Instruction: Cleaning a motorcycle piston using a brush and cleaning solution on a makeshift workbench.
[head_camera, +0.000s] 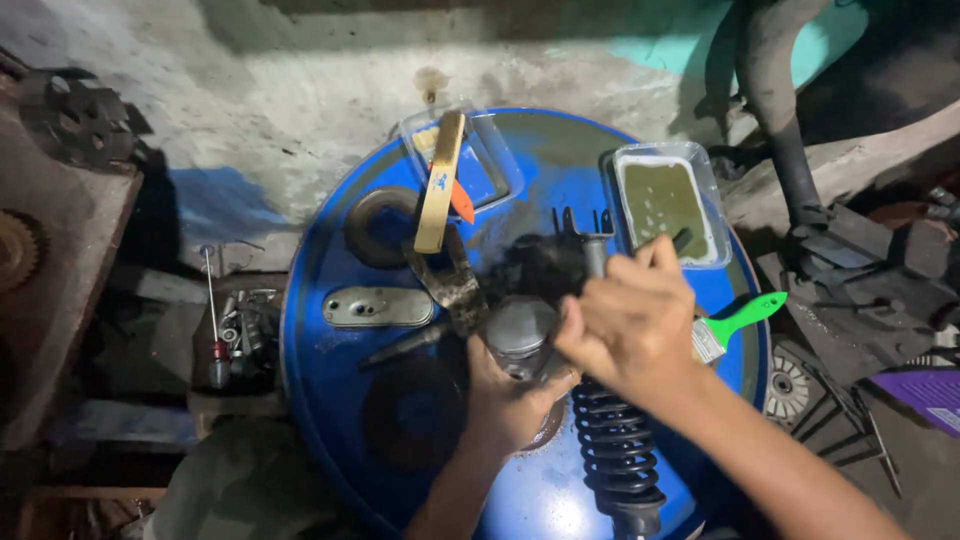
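On top of a blue drum (330, 330) my left hand (510, 400) grips a grey metal piston (520, 328) from below. My right hand (630, 320) closes over its right side and over a dark greasy part (545, 265) behind it; what its fingers pinch is hidden. A black coil-spring shock absorber (615, 450) lies under my right forearm. A green-handled paintbrush (740, 322) rests just right of my right hand.
Also on the drum: a clear tray of greenish liquid (665, 200), a clear tray with a wooden-handled tool (440, 180), a black rubber ring (380, 225), an oval metal cover (378, 307). Screwdrivers (215, 340) and metal scraps lie left; gears and parts lie right.
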